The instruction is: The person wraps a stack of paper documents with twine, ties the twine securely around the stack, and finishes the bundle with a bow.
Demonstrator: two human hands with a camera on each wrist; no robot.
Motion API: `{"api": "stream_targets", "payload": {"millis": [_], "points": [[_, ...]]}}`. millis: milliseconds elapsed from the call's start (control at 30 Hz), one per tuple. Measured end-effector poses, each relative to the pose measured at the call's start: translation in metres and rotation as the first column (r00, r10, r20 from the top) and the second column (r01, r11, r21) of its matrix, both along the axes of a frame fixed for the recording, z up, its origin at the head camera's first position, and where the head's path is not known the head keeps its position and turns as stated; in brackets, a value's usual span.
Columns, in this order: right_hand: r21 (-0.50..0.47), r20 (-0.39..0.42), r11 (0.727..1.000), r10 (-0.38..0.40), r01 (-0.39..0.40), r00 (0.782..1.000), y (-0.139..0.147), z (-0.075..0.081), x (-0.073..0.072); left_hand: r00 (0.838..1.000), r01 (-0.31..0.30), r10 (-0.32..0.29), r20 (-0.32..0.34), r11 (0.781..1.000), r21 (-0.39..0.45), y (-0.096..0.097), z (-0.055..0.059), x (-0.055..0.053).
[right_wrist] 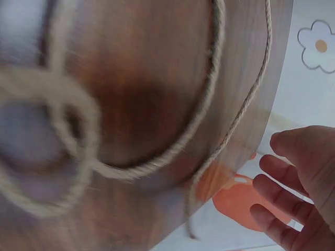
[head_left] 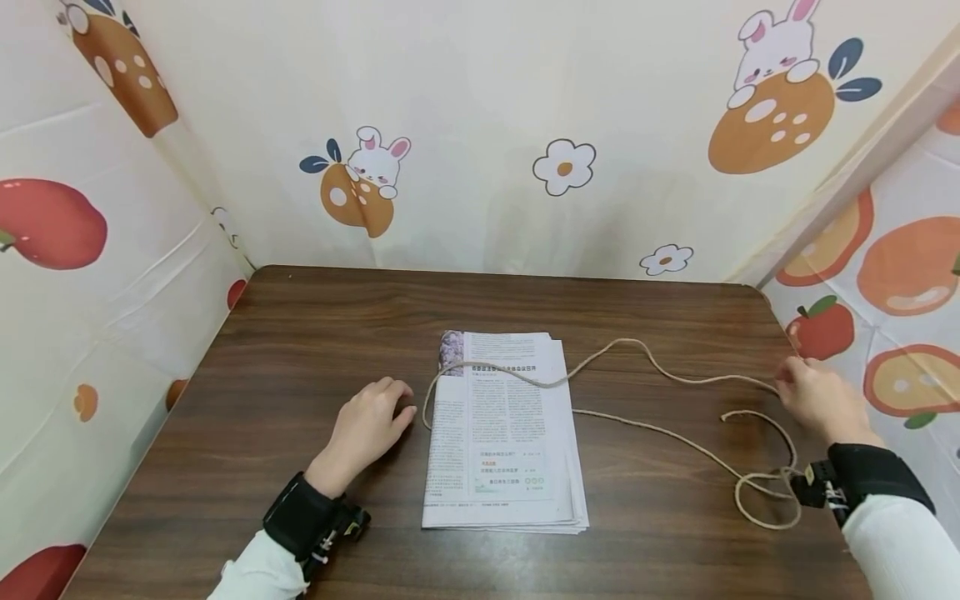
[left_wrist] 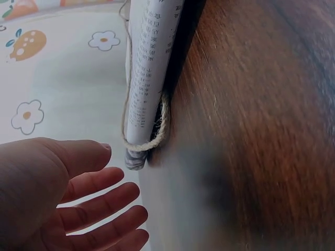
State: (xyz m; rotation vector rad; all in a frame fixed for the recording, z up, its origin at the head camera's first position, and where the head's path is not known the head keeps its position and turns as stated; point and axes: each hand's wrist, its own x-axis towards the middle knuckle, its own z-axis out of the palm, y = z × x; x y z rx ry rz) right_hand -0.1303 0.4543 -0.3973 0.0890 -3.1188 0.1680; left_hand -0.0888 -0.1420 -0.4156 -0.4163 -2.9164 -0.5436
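A folded stack of newspaper (head_left: 510, 442) lies on the brown wooden table, its text facing up. One thin beige rope (head_left: 660, 431) passes beneath the stack, bends round its left edge and crosses back over the upper part. My left hand (head_left: 367, 421) is beside that bend; in the left wrist view its fingers (left_wrist: 107, 201) are spread and hold nothing. Over at the table's right edge, my right hand (head_left: 821, 400) is by one rope end (right_wrist: 191, 230). Its fingers (right_wrist: 282, 196) are relaxed, apart from the rope in the right wrist view.
Slack rope forms a small crossed loop (head_left: 768, 527) near my right wrist, its other end curling back over the wood. The table (head_left: 337, 317) meets a pale printed curtain (head_left: 465, 125) behind, with fruit-patterned curtains at both sides. Each wrist wears a black strap camera.
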Motion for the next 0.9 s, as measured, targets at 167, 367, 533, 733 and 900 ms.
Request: {"api": "stream_targets", "payload": {"millis": [167, 367, 533, 733, 900], "points": [[0.000, 0.011, 1.000, 0.029, -0.029, 1.000, -0.006, -0.006, 0.017, 1.000, 0.000, 0.000, 0.005, 1.000, 0.001, 0.002, 0.000, 0.002], [0.007, 0.130, 1.000, 0.010, -0.011, 0.991, -0.004, -0.011, 0.033, 1.000, 0.006, -0.006, -0.011, 1.000, 0.006, 0.004, 0.000, 0.001], [0.007, 0.179, 1.000, 0.007, -0.008, 0.984, -0.006, -0.015, 0.042, 1.000, 0.010, -0.010, -0.018, 1.000, 0.013, 0.006, 0.000, 0.002], [0.009, 0.149, 1.000, -0.015, 0.014, 0.989, -0.010, -0.021, 0.047, 0.999, 0.018, -0.017, -0.031, 1.000, 0.023, 0.008, 0.001, 0.006], [-0.024, 0.116, 1.000, 0.011, -0.008, 0.993, -0.015, -0.023, 0.049, 0.999, 0.018, -0.017, -0.046, 1.000, 0.022, 0.010, 0.002, 0.009]]}}
